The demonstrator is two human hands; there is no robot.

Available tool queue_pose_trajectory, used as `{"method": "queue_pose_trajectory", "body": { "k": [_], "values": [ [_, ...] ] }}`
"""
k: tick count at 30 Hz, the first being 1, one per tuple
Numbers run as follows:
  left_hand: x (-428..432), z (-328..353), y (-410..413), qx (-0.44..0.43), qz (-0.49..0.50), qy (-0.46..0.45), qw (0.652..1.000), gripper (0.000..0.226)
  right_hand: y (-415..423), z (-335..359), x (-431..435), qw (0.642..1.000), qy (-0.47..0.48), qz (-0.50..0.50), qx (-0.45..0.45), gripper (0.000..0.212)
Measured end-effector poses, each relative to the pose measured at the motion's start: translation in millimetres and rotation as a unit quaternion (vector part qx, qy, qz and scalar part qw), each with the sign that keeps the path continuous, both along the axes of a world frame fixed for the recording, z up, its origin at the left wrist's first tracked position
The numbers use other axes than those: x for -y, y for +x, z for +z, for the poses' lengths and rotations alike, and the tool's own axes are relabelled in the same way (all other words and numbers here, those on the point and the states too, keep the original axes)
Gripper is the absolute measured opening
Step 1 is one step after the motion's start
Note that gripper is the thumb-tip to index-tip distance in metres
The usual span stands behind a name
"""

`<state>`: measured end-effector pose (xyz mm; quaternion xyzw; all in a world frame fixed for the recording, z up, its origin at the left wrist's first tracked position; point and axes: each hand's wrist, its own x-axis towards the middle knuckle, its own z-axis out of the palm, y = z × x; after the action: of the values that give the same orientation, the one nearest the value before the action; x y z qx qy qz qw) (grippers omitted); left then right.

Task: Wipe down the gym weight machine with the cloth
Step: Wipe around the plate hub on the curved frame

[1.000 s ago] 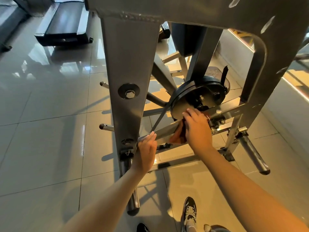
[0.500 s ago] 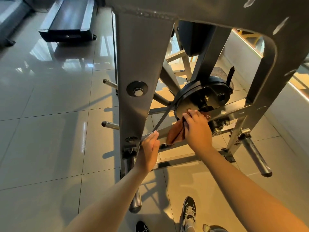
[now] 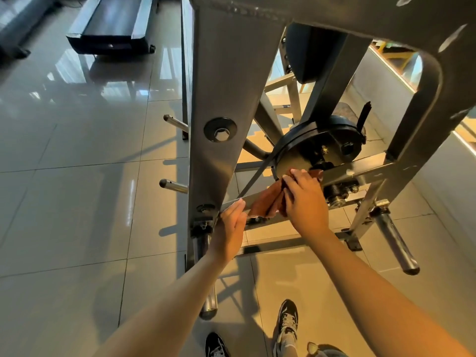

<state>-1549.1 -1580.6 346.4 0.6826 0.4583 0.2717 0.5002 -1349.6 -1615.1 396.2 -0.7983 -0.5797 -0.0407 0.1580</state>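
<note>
Now, the cloth: a rust-brown rag, bunched against the slanted flat bar of the weight machine, just under the lower edge of its black disc.
Right hand: lies on top of the cloth, with fingers close together and bent over its upper edge, gripping it against the bar; folds of the rag hang out to the left of the palm.
Left hand: rests at the bar's lower end, beside the wide grey upright; its fingers are fairly straight and pressed together, tips touching the bar's edge, holding nothing.
Gap between hands: small, with the loose cloth between them.
Belt: a dark strap runs from the disc's rim down toward the bar, near the left fingertips.
Pegs: two short metal pegs stick out left of the upright.
Floor: glossy pale tiles.
Shoes: dark, at the bottom edge.
Background: a treadmill at the upper left.
</note>
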Motion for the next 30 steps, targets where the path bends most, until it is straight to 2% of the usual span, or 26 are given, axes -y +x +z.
{"method": "queue_pose_trajectory", "body": {
  "k": [2, 3, 6, 8, 10, 13, 15, 17, 20, 23, 25, 27, 28, 30],
  "values": [
    [1.0, 0.3, -1.9, 0.012, 0.017, -0.024, 1.000, 0.044, -15.7, -3.1, -5.8, 0.999, 0.002, -0.033, 0.003, 0.038],
    [1.8, -0.8, -2.0, 0.019, 0.023, -0.030, 0.999, 0.044, -28.8, -6.9, -9.6, 1.000, -0.001, -0.017, 0.000, 0.037],
    [2.0, -3.5, -3.4, 0.066, 0.019, -0.039, 0.997, 0.050, -63.4, -30.6, -12.6, 0.992, -0.031, 0.124, -0.006, 0.034],
    [-1.4, -24.8, -9.1, 0.048, 0.033, 0.017, 0.998, 0.052, -61.7, -37.8, -6.5, 0.986, -0.029, 0.166, -0.012, 0.034],
    [-4.6, -47.9, -11.5, 0.032, 0.016, 0.034, 0.999, 0.045, -39.9, -28.2, 1.2, 0.989, -0.011, 0.150, -0.006, 0.033],
    [-0.5, -26.9, -7.3, 0.017, -0.021, -0.007, 1.000, 0.043, -2.3, -11.2, 20.3, 0.999, 0.001, 0.046, 0.012, 0.038],
    [-1.3, -9.7, -1.7, 0.005, -0.004, -0.019, 1.000, 0.041, 1.3, -7.8, 21.4, 1.000, 0.013, -0.014, 0.000, 0.039],
    [1.3, -1.9, 2.9, -0.002, 0.031, -0.019, 0.999, 0.042, -18.4, -12.7, 14.9, 0.999, 0.023, -0.031, -0.026, 0.037],
    [4.4, -1.1, 5.6, 0.000, 0.039, 0.013, 0.999, 0.043, -48.6, -26.8, 7.9, 0.997, 0.008, 0.065, -0.033, 0.035],
    [-1.2, -9.2, 5.1, -0.030, 0.028, 0.036, 0.998, 0.043, -39.2, -29.4, 9.9, 0.989, -0.015, 0.145, -0.022, 0.033],
    [-1.3, -14.1, 0.5, -0.025, 0.022, 0.043, 0.998, 0.040, -17.7, -18.8, 12.6, 0.994, -0.005, 0.110, -0.014, 0.032],
    [-1.2, -22.1, -4.8, -0.026, -0.016, 0.099, 0.995, 0.040, 2.9, -7.5, 15.8, 0.999, 0.014, 0.025, -0.015, 0.035],
    [-1.6, -20.1, -4.1, -0.032, -0.017, 0.093, 0.995, 0.041, 7.2, -4.1, 15.8, 1.000, 0.020, -0.011, -0.014, 0.037],
    [-2.1, -19.0, 1.0, -0.072, -0.008, 0.141, 0.987, 0.043, -3.6, -4.6, 11.3, 0.999, 0.022, -0.048, -0.006, 0.039]
  ]
}}
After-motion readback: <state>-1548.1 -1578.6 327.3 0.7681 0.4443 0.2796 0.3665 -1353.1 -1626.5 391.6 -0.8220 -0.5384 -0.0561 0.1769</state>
